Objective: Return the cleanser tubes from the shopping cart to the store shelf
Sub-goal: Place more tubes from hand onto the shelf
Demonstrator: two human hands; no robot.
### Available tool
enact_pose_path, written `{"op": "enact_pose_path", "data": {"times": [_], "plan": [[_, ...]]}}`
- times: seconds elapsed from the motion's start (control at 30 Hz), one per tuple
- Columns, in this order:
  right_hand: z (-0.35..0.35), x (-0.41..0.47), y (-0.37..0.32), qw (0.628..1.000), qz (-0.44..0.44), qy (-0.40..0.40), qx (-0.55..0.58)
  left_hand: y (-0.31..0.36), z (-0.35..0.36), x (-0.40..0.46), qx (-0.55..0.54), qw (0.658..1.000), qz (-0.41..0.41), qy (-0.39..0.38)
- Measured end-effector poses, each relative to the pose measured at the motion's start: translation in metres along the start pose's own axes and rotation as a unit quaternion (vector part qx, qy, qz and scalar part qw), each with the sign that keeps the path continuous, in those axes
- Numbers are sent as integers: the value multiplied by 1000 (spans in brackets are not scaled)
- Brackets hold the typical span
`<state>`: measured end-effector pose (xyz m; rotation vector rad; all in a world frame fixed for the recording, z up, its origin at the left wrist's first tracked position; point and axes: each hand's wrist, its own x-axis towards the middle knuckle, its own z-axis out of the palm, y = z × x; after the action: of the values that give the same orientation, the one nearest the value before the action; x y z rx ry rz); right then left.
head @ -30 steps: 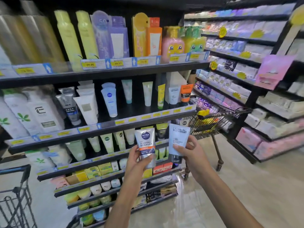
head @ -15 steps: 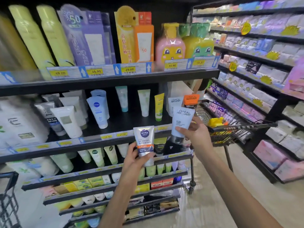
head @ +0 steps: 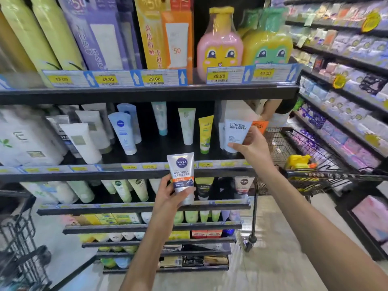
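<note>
Head view: the right hand [head: 255, 147] holds a white L'Oréal Men Expert cleanser tube [head: 236, 133] at the black store shelf's [head: 147, 172] right end, while the left hand [head: 170, 196] grips a silver-orange Nivea Men tube [head: 183, 175] before its front edge.

Two cleanser tubes are held, one per hand: a Nivea Men tube [head: 182, 175] and a L'Oreal Men Expert tube [head: 236, 134]. Just behind the fingers [head: 235, 146] gripping the L'Oreal tube stand two more L'Oreal tubes, one white [head: 221, 134], one orange [head: 260, 126]. Two shopping carts show: one [head: 315, 162] beyond those fingers, one [head: 19, 248] far left.
</note>
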<state>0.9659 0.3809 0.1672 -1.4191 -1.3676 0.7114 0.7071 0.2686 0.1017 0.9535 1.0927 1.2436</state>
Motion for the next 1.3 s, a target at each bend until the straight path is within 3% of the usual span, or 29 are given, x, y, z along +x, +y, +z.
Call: {"op": "enact_pose_path", "data": {"times": [0.67,0.83,0.97,1.07,1.17,1.3], "plan": [[-6,-7,18,991,-23,-67,-111,-33,2,-4,26,999,-28,13],[-22,-21,26,988,-38,-13,-150,-49,7,-10,29,998,-52,0],[-38,-57,42,981,-126,85,-122,-69,10,-16,50,996,-71,7],[-47,-86,78,974,-149,116,-122,-90,15,-21,70,993,-94,-6],[-46,-108,126,977,-110,83,-163,-108,27,-23,99,989,-104,-18],[-30,-114,189,966,7,-34,-254,-126,50,-18,115,987,-110,-25]]}}
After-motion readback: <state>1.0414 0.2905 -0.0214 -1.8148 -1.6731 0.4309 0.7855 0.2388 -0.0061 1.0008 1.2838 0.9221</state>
